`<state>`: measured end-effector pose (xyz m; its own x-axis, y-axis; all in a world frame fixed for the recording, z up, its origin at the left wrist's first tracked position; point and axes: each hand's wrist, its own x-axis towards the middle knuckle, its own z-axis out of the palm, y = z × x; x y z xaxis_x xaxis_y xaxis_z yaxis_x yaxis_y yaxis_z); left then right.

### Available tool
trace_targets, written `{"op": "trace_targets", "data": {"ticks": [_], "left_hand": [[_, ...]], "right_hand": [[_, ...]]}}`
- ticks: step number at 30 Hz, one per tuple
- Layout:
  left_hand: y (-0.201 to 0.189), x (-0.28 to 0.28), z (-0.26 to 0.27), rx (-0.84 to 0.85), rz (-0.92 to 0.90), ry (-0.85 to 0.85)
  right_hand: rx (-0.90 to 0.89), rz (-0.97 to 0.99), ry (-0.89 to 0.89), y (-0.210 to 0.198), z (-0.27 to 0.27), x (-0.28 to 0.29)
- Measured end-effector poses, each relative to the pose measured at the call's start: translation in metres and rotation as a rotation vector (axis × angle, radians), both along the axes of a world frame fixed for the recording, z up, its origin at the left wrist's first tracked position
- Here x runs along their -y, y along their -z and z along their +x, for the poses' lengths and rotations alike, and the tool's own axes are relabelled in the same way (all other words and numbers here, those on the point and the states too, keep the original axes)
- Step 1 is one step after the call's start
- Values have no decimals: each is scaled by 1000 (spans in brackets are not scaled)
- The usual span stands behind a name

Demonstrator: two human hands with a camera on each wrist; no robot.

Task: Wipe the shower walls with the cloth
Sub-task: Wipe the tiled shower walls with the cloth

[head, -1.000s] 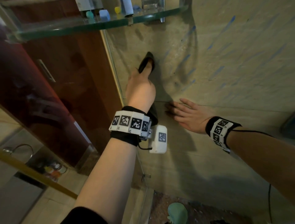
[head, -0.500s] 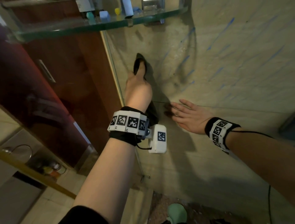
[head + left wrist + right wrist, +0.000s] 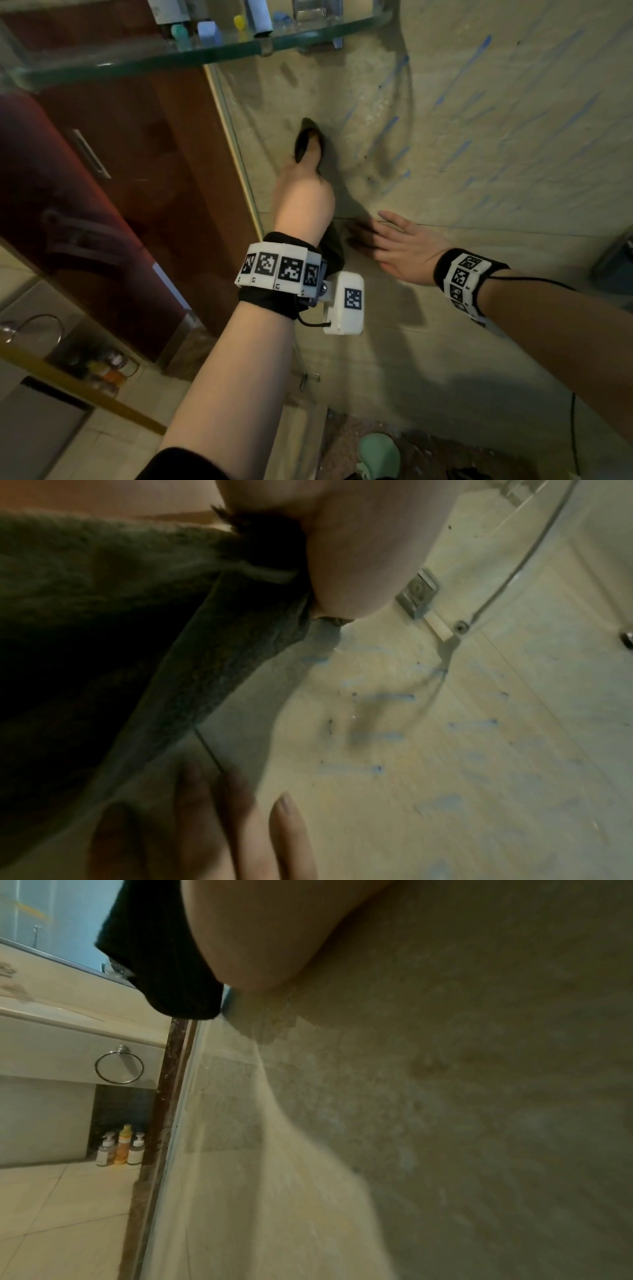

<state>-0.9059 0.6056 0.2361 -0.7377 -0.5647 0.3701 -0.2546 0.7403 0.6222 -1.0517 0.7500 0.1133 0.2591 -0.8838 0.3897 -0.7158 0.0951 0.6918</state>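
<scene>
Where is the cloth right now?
In the head view the dark cloth is pressed to the shower wall under the left hand, near the left corner, below the glass shelf.

A dark, fuzzy terry cloth [image 3: 103,593] looked matt and rough. The beige stone-like shower wall [image 3: 479,137] appeared smooth, streaked blue. A clear glass shelf [image 3: 205,51] shone glossy beside a polished reddish-brown wooden panel [image 3: 120,154].

Head above; wrists against wall [image 3: 479,342]
</scene>
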Motion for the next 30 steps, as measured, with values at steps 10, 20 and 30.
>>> {"op": "trace_targets", "data": {"ticks": [10, 20, 30], "left_hand": [[8, 19, 3, 8, 62, -61], [21, -1, 4, -13, -42, 0], [16, -7, -1, -100, -59, 46]], "right_hand": [[-24, 33, 17, 2, -3, 2], [11, 2, -13, 0, -2, 2], [10, -12, -19, -2, 0, 0]]}}
